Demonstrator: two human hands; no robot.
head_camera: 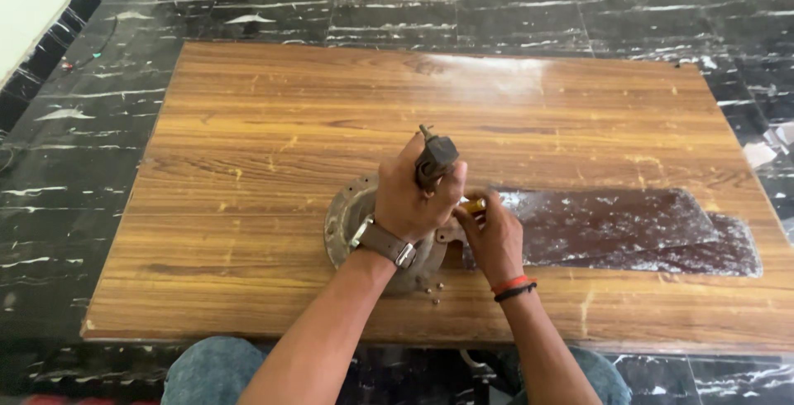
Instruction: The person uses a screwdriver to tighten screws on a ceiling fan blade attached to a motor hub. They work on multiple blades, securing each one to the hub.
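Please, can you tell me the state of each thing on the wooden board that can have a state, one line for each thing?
Left hand: closed around a brown metal part, held upright above the disc.
Right hand: fingers pinched on a small yellow thing at the disc's edge.
Brown metal part: gripped, raised, rusty.
Round metal disc: lying flat, partly hidden by the hands.
Dark fan blade: lying flat, dusty.
Small screws: loose on the wooden board.

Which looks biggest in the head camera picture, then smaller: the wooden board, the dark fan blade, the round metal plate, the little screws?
1. wooden board
2. dark fan blade
3. round metal plate, partly hidden by hands
4. little screws
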